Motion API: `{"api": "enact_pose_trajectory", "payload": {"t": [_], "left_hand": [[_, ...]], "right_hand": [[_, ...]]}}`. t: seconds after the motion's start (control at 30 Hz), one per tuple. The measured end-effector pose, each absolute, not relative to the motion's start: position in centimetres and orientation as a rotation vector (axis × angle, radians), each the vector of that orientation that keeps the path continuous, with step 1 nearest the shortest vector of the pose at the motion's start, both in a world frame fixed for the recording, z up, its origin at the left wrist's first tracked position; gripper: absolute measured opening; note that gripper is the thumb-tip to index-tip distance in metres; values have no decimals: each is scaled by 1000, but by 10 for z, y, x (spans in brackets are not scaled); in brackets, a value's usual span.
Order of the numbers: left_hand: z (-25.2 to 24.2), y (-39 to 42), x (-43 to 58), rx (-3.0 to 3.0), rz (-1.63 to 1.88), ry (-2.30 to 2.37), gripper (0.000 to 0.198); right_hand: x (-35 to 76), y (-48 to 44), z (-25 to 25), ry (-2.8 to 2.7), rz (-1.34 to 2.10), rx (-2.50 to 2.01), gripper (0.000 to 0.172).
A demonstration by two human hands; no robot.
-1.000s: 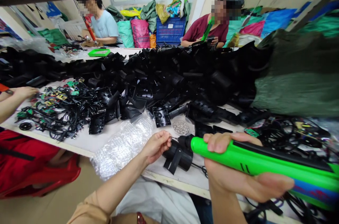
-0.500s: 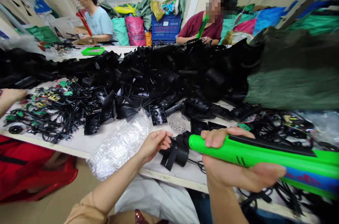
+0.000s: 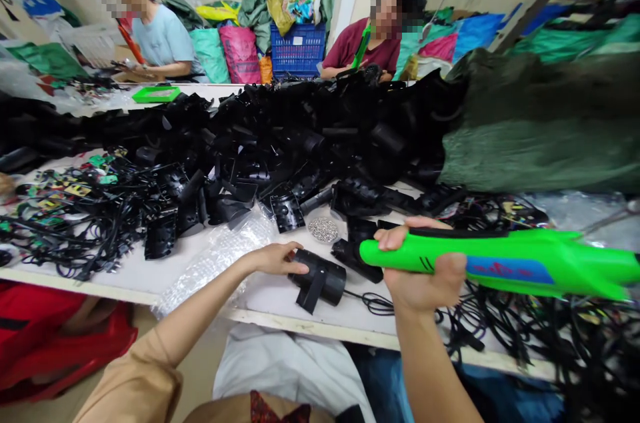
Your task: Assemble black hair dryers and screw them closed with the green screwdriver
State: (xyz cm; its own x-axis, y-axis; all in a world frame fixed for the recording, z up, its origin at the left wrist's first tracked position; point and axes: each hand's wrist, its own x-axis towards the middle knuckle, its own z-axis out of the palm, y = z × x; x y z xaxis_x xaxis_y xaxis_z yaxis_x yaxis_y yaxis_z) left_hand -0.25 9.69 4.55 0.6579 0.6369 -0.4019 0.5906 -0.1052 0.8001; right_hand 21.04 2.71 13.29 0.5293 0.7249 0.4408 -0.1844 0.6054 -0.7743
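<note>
My right hand (image 3: 417, 280) is wrapped round a bright green electric screwdriver (image 3: 565, 270) with a blue label, held level above the table with its black nose to the left. My left hand (image 3: 275, 258) grips the left end of a black cylindrical housing (image 3: 327, 280), thumb and fingers at its rim. The housing lies on its side near the table's front edge. A flat black flap sticks out below it, and a black cable (image 3: 377, 303) trails from its right end. Just behind stands a clear dish of small metal screws (image 3: 323, 229).
Black plastic shells (image 3: 300, 143) are heaped along the back. Corded circuit boards (image 3: 70, 210) pile up on the left, and black cables (image 3: 495, 316) on the right. Bubble wrap (image 3: 215, 256) overhangs the front edge. A dark green sack (image 3: 545, 143) stands right. Two people sit opposite.
The screwdriver has swung away from the housing and now points more level. My left hand has gone from a pinch beside the screwdriver's tip to a grip on the housing's end.
</note>
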Motion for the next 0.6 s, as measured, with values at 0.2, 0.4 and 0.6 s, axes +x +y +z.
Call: {"api": "enact_pose_trajectory", "payload": {"t": [0.2, 0.4, 0.6], "left_hand": [[39, 85, -1, 1573, -16, 856, 59], [62, 56, -8, 1903, 360, 756, 77], [51, 53, -12, 2277, 503, 502, 38]], "right_hand": [[206, 28, 134, -815, 656, -768, 36], [211, 25, 135, -816, 603, -760, 36], [220, 22, 139, -762, 508, -805, 39]]}}
